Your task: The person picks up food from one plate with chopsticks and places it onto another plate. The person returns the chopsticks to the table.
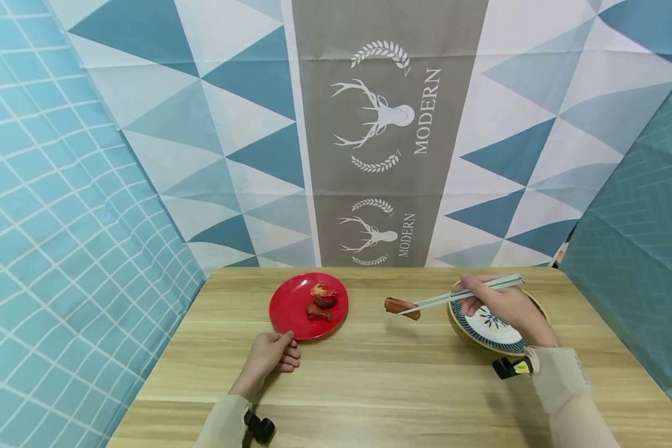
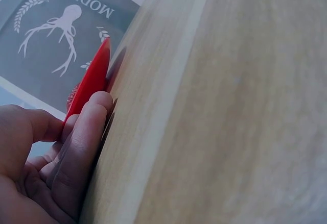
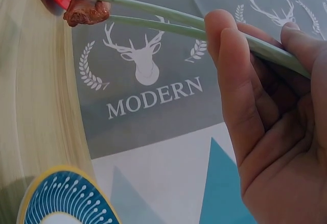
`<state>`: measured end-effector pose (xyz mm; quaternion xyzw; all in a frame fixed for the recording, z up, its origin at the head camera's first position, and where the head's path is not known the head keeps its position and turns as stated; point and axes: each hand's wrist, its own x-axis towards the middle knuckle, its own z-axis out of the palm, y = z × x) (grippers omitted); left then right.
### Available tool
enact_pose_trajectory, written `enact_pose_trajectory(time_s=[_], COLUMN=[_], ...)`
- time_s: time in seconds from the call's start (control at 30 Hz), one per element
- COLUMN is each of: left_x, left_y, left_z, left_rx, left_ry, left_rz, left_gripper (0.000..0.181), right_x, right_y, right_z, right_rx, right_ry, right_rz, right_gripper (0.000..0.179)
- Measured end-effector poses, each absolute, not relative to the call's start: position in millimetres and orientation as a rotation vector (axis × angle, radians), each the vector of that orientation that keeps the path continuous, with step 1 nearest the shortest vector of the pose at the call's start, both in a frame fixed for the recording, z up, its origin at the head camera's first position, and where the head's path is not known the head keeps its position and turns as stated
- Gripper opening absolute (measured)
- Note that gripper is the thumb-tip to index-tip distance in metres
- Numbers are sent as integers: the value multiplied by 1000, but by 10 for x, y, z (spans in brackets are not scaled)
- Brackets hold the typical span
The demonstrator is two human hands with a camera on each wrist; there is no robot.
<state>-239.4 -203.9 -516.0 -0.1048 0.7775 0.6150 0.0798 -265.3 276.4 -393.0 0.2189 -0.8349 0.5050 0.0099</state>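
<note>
My left hand pinches the near rim of a red plate between thumb and fingers. On that plate lie a small brown drumstick, a yellowish claw-like piece and a dark reddish piece. In my right hand is a pair of pale green chopsticks, pointing left. Their tips clasp a reddish-brown chunk of meat above the table, between the two dishes. The right wrist view shows this meat between both chopstick tips.
Under my right hand stands a blue-and-white patterned dish with a yellow rim, partly hidden by hand and forearm. A wood-grain table carries everything. Patterned cloth hangs behind it, with blue-tiled cloth on the left.
</note>
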Motion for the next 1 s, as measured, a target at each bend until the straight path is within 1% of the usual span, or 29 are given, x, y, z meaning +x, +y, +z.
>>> enact_pose_trajectory(time_s=[0.4,0.7,1.0], left_x=[-2402,-2399,-2399], left_y=[-2042,-2027,-2009], left_z=[-5171,-5168,-5154], left_rx=[-322,-353,-353], left_ry=[2329,2332,2342], left_rz=[1828,1813,1802], left_gripper=[35,35,36], right_x=[-2736,-2769,-2835], right_y=[2608,2489,2397], right_z=[-3952,-3980,-4035], right_rx=[631,620,751], right_ry=[-2630,-2628,-2582], right_rz=[1672,1745,1752], right_gripper=[47,46,42])
